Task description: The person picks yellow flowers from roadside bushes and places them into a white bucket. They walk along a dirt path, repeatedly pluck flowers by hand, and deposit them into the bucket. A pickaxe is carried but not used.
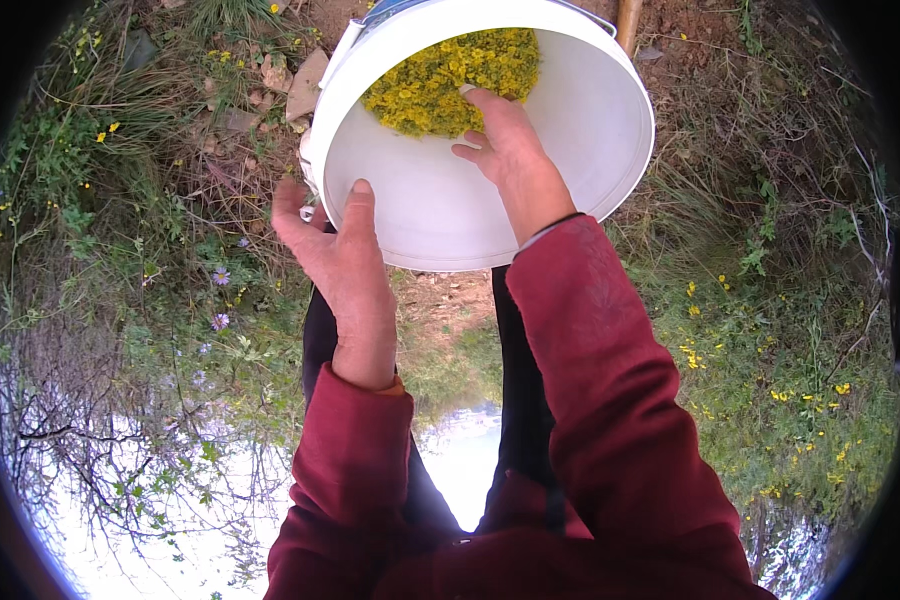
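A white plastic bucket (420, 217) stands tilted, its mouth facing me. Small yellow flower heads with green bits (420, 86) lie heaped at its bottom. My right hand (506, 139) reaches inside over the flowers, thumb stretched out and other fingers partly hidden. Nothing shows in its grasp. At the bucket's near left rim is my left hand (345, 255), its thumb over the inner side and its blurred fingers spread outside. Whether it touches the rim, I cannot tell. The wire handle (598, 19) has a white grip (341, 54) and hangs at the far side.
Flat stones (307, 84) lie left of the bucket on grassy, sloping ground. A wooden pole (628, 26) sticks out behind it at the right. Purple wildflowers (220, 276) and bare twigs (67, 433) are on the left, yellow wildflowers (692, 356) on the right. My dark-trousered legs (521, 360) stand apart.
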